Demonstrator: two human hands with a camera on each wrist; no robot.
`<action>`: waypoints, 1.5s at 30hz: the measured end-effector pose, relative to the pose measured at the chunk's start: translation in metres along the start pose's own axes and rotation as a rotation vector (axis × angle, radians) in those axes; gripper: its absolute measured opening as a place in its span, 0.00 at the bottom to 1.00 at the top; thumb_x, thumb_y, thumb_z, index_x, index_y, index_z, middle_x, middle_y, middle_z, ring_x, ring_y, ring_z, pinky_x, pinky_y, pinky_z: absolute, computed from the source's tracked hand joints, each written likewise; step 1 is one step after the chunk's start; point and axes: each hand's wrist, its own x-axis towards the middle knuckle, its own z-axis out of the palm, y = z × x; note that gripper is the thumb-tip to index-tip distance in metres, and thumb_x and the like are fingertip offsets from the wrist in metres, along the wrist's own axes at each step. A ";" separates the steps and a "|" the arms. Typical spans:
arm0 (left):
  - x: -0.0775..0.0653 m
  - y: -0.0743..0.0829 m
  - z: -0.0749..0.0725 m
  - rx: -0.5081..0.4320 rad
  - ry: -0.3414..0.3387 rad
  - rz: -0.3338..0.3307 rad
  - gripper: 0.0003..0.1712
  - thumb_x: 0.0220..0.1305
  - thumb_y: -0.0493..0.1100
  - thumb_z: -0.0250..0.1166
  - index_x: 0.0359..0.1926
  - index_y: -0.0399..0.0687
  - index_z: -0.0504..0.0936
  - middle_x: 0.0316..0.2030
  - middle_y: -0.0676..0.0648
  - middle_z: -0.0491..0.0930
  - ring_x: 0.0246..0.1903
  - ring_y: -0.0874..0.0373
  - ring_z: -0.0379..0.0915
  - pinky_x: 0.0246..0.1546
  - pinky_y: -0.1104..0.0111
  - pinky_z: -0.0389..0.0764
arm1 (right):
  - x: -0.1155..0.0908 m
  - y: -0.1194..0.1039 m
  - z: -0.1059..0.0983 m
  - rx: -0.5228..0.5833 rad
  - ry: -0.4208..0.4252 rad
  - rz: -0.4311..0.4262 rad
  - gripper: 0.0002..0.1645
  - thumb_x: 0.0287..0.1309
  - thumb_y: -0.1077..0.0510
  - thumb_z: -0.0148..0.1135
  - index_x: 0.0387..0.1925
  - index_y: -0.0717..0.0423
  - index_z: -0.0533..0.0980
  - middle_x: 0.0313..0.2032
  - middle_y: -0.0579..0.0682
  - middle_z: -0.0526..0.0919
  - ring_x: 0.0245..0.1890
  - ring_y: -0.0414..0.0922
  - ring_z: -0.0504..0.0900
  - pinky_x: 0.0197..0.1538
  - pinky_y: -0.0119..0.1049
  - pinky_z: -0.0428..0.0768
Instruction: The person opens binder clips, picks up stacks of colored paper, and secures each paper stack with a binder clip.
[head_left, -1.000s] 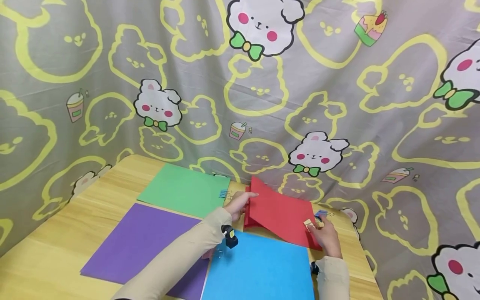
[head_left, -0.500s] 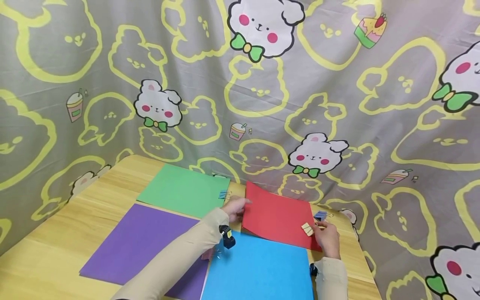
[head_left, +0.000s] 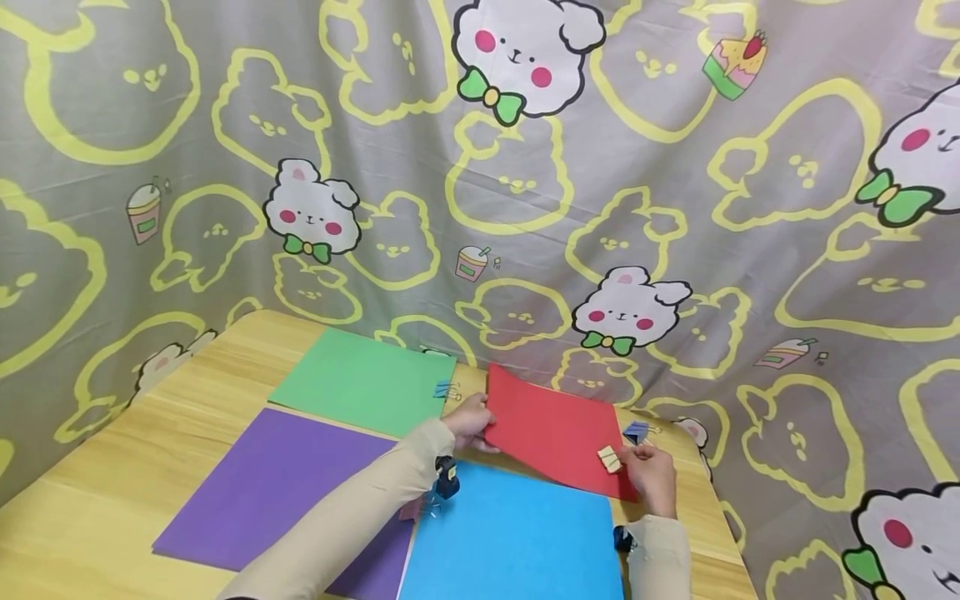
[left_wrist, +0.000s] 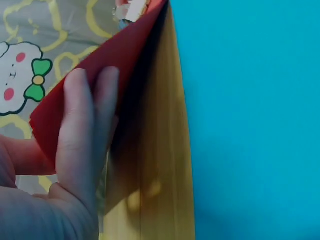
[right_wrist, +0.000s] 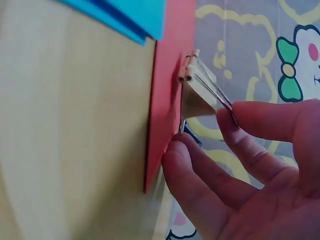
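Red paper (head_left: 551,429) lies at the back right, its left edge raised by my left hand (head_left: 471,423). In the left wrist view the fingers (left_wrist: 75,120) lie along one face of the red paper (left_wrist: 107,55), with the thumb on the other side. At the opposite edge, my right hand (head_left: 651,477) holds a cream binder clip (head_left: 609,459). The right wrist view shows the binder clip (right_wrist: 197,92) by the red paper (right_wrist: 167,90), with fingers on its wire handles; whether it bites the paper I cannot tell.
Blue paper (head_left: 517,533) lies in front, with purple paper (head_left: 277,475) and green paper (head_left: 367,379) to the left. A blue binder clip (head_left: 446,389) is at the green paper's right edge. Another bluish clip (head_left: 637,431) stands behind my right hand. A patterned curtain (head_left: 405,150) borders the wooden table (head_left: 97,492).
The raised red paper has come down flatter, though its left edge is still lifted. My left fingers have moved to that edge. The cream clip has shifted slightly down, staying in my right hand.
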 end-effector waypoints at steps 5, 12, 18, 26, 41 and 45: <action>0.009 -0.005 -0.008 -0.058 0.006 0.022 0.28 0.67 0.29 0.47 0.68 0.37 0.60 0.51 0.25 0.76 0.45 0.37 0.83 0.30 0.61 0.88 | -0.001 -0.001 -0.007 0.113 -0.058 0.052 0.25 0.68 0.48 0.56 0.47 0.69 0.77 0.39 0.58 0.78 0.33 0.45 0.76 0.32 0.31 0.77; 0.015 -0.009 -0.017 -0.113 0.025 0.038 0.29 0.68 0.29 0.47 0.69 0.37 0.61 0.52 0.27 0.77 0.38 0.42 0.86 0.27 0.66 0.87 | -0.001 0.002 -0.023 0.350 -0.170 0.121 0.28 0.68 0.46 0.57 0.49 0.70 0.76 0.32 0.44 0.79 0.31 0.37 0.81 0.37 0.31 0.86; 0.007 -0.005 -0.023 -0.118 0.020 0.066 0.28 0.67 0.29 0.47 0.69 0.37 0.60 0.50 0.29 0.79 0.31 0.48 0.86 0.25 0.69 0.85 | 0.001 0.000 -0.032 0.541 -0.288 0.128 0.40 0.67 0.46 0.59 0.65 0.72 0.61 0.33 0.40 0.83 0.35 0.33 0.85 0.46 0.30 0.86; -0.001 0.004 -0.035 -0.125 0.012 0.107 0.28 0.69 0.31 0.48 0.69 0.39 0.58 0.48 0.32 0.79 0.29 0.54 0.83 0.27 0.68 0.86 | 0.007 0.003 -0.037 0.650 -0.439 0.091 0.45 0.67 0.50 0.60 0.71 0.72 0.53 0.56 0.48 0.77 0.45 0.29 0.82 0.58 0.30 0.81; -0.017 0.008 -0.049 -0.069 0.002 0.150 0.27 0.72 0.31 0.47 0.70 0.41 0.60 0.47 0.34 0.78 0.30 0.52 0.85 0.32 0.64 0.88 | 0.005 -0.007 -0.026 0.515 -0.431 0.047 0.46 0.68 0.40 0.55 0.70 0.72 0.56 0.44 0.46 0.84 0.42 0.36 0.85 0.49 0.29 0.84; -0.018 0.004 -0.053 -0.067 -0.005 0.157 0.27 0.72 0.32 0.47 0.70 0.43 0.60 0.46 0.35 0.78 0.30 0.51 0.86 0.30 0.65 0.87 | 0.001 -0.013 -0.019 0.447 -0.396 0.062 0.47 0.66 0.36 0.55 0.64 0.73 0.60 0.40 0.48 0.86 0.38 0.36 0.85 0.43 0.29 0.85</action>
